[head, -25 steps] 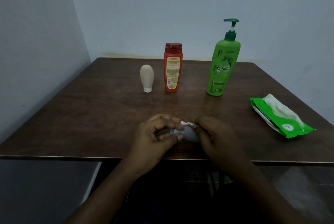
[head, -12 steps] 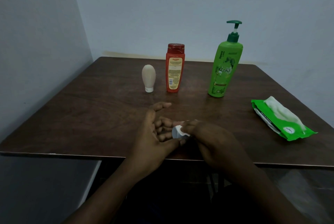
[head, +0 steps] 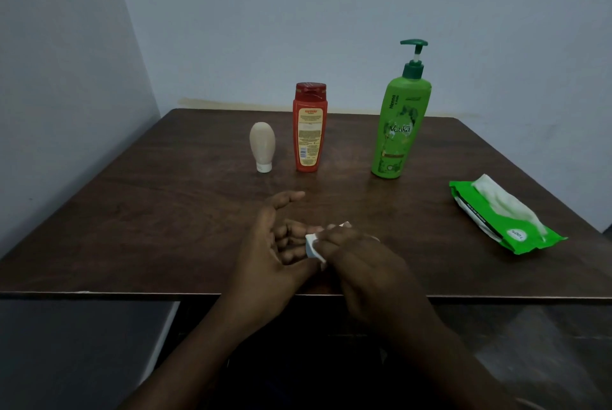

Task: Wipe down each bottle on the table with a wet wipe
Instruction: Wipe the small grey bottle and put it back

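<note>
Progress looks slight, judging by the layout: all three bottles stand upright toward the back of the worktop (head: pixel 165 211), and none is in your grip. Your right hand (head: pixel 364 270) pinches a small folded wet wipe (head: pixel 313 248) near the front edge, its fingers curled over most of it so that only a white corner shows. Your left hand (head: pixel 281 244) lies palm-up just beside it, thumb stretched out and fingers loosely bent. Their tips touch the wipe without closing on it.

The cream squeeze tube (head: pixel 262 144) stands on its cap at the left, with the red flip-cap bottle (head: pixel 310 131) just beside it. The green pump bottle (head: pixel 399 131) is well apart to the right. The green wipes pack (head: pixel 530 244) lies at the far right with a sheet poking out of its opening.

Nothing on the bottles' surfaces tells you whether any has been wiped. The likeliest reading is that you are readying the wipe, with the bottles left to do.
</note>
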A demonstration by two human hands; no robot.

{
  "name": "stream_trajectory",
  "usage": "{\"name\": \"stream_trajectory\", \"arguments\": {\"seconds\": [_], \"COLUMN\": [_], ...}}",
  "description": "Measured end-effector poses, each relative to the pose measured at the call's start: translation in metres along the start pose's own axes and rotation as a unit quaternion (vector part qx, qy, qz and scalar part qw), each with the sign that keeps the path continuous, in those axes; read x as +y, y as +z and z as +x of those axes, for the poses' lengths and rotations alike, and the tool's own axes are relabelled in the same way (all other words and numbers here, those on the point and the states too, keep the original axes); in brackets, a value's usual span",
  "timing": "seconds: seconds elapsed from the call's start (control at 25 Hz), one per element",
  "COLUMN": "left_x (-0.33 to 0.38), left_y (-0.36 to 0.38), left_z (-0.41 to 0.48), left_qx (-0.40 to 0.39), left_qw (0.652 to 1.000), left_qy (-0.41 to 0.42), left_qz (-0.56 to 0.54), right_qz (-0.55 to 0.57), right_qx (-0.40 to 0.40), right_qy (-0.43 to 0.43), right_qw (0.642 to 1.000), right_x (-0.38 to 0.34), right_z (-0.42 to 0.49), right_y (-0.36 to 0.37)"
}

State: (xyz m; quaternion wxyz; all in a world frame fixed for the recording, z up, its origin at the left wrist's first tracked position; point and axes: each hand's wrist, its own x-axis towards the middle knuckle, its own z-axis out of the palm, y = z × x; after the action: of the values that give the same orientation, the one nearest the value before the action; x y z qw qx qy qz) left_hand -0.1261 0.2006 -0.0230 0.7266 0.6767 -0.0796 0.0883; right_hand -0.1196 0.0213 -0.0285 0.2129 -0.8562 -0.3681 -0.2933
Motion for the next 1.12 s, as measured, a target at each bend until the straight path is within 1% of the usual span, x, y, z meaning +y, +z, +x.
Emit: {"name": "stream_trajectory", "arguments": {"seconds": [0.08, 0.2, 0.28, 0.36, 0.44, 0.52, 0.64, 0.68, 0.84, 0.96, 1.04, 1.12], "left_x": [-0.001, -0.003, -0.002, -0.001, 0.001, 0.004, 0.015, 0.018, 0.029, 0.037, 0.044, 0.049], "left_y": [0.0, -0.001, 0.0, 0.001, 0.001, 0.002, 0.007, 0.008, 0.013, 0.014, 0.011, 0.008], "left_z": [-0.001, -0.001, -0.002, -0.001, -0.001, -0.001, -0.003, -0.004, 0.001, 0.004, 0.005, 0.005], "left_qx": [-0.003, -0.014, -0.018, -0.015, -0.01, -0.005, -0.011, -0.012, -0.008, -0.002, 0.001, 0.015], "left_qw": [1.0, 0.998, 0.997, 0.997, 0.997, 0.997, 0.999, 1.0, 0.998, 0.996, 0.995, 0.994], "left_qy": [0.002, 0.009, 0.016, 0.017, 0.019, 0.022, 0.019, 0.023, 0.054, 0.082, 0.095, 0.105], "left_qz": [0.015, 0.056, 0.075, 0.08, 0.076, 0.069, 0.024, 0.014, -0.008, -0.025, -0.016, -0.006], "right_qz": [-0.009, -0.031, -0.031, -0.027, -0.015, 0.023, 0.075, 0.093, 0.171, 0.168, 0.204, 0.265], "right_qx": [0.004, -0.01, -0.01, -0.003, 0.009, 0.004, -0.007, -0.005, 0.046, 0.037, 0.025, 0.039], "right_qy": [0.003, 0.041, 0.087, 0.153, 0.184, 0.157, 0.053, 0.044, 0.104, 0.125, 0.15, 0.176], "right_qw": [1.0, 0.999, 0.996, 0.988, 0.983, 0.987, 0.996, 0.995, 0.979, 0.977, 0.967, 0.947], "right_x": [0.0, 0.014, 0.028, 0.041, 0.043, 0.03, 0.006, 0.002, 0.004, 0.013, 0.021, 0.027], "right_z": [0.001, -0.009, -0.016, -0.017, -0.014, -0.009, 0.0, 0.006, 0.03, 0.036, 0.035, 0.034], "right_y": [0.001, -0.003, -0.011, -0.02, -0.023, -0.02, -0.023, -0.028, -0.049, -0.064, -0.074, -0.08]}}
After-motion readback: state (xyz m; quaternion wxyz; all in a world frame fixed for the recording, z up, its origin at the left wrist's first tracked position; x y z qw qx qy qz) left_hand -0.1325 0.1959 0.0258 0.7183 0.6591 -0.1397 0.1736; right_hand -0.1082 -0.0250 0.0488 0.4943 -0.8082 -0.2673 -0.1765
